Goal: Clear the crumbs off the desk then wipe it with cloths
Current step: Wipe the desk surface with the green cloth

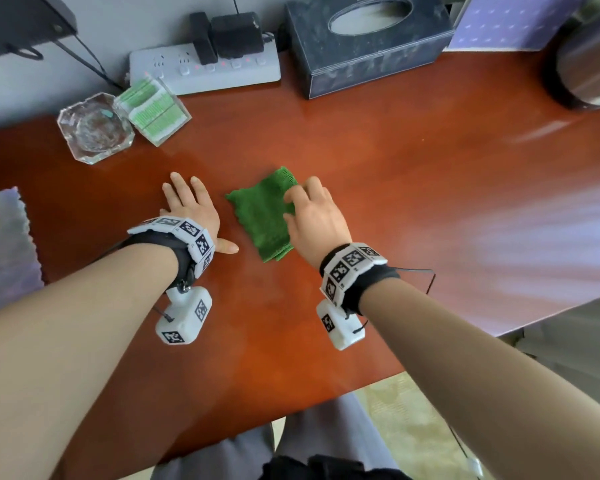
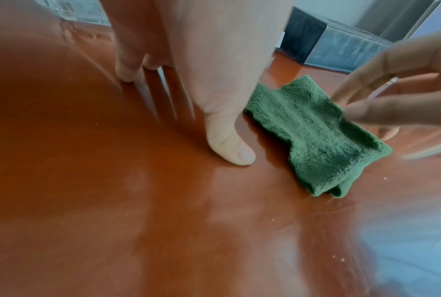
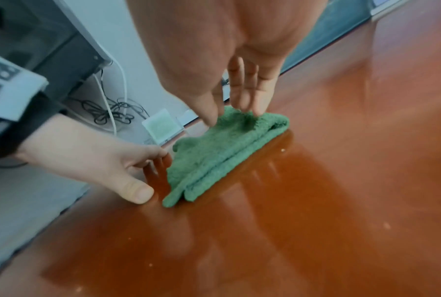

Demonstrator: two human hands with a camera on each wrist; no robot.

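A folded green cloth [image 1: 262,216] lies on the glossy red-brown desk [image 1: 413,209], in the middle. My right hand [image 1: 314,211] is over its right side, fingers straight, with the fingertips [image 3: 259,108] touching the cloth's [image 3: 214,156] far end. My left hand [image 1: 192,209] lies flat on the desk just left of the cloth, thumb [image 2: 229,146] pointing toward the cloth [image 2: 316,132], holding nothing. A few pale crumbs [image 2: 385,178] dot the desk near the cloth's near end.
A glass ashtray [image 1: 96,128] and a clear box of green sticks [image 1: 152,110] sit at the back left. Behind are a power strip [image 1: 205,65], a dark tissue box [image 1: 368,43] and a metal vessel [image 1: 589,53]. A pale purple cloth [image 1: 4,244] lies at the left edge.
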